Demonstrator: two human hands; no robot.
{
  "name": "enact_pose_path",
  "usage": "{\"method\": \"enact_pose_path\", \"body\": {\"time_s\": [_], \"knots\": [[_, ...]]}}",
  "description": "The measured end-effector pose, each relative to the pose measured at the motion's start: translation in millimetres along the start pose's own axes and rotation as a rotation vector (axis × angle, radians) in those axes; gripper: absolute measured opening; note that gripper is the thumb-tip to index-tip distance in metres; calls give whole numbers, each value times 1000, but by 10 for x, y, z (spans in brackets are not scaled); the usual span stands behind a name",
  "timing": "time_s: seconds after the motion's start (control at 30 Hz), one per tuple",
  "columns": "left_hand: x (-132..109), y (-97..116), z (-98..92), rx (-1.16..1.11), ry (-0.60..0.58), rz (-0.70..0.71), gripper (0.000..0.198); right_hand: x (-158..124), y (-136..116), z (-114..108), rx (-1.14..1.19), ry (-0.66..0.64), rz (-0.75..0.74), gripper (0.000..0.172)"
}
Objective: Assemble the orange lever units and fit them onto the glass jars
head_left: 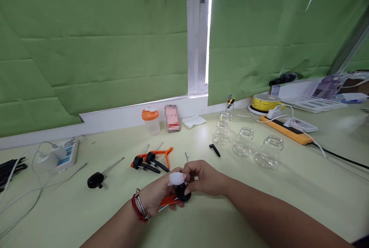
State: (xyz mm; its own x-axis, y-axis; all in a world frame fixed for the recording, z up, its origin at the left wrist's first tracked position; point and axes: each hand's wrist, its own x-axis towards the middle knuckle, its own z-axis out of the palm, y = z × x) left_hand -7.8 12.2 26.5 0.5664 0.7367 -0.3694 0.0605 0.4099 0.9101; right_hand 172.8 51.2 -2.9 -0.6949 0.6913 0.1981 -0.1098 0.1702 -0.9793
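Observation:
Low in the middle, my left hand [161, 190], one finger wrapped in white, is closed around a black round lid [183, 193], an orange plastic piece [168, 200] and a thin metal rod [165, 207]. My right hand [203, 177] pinches at the top of that lid, its thumb against the black surface; what sits between the fingertips is hidden. Just beyond the hands lie two black lids with rods and handles [152, 160] beside an orange Y-shaped piece [168, 154]. A similar black lid with rod [96, 179] rests at the left. A short black handle [215, 150] lies to the right.
Several glass jars [269, 154] stand on the right of the table. An orange-lidded cup [151, 121] and a white tissue [193, 121] are at the back. A yellow container [265, 103], an orange power strip [288, 129] and a white power strip [67, 156] with loose cables flank the work area.

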Motion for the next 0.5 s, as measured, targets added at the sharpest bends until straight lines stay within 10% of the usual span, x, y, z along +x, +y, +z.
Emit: {"method": "enact_pose_path", "body": {"time_s": [0.5], "knots": [[4, -4, -1, -15, -3, 7, 42, 4, 0, 0, -18, 11, 8, 36]]}}
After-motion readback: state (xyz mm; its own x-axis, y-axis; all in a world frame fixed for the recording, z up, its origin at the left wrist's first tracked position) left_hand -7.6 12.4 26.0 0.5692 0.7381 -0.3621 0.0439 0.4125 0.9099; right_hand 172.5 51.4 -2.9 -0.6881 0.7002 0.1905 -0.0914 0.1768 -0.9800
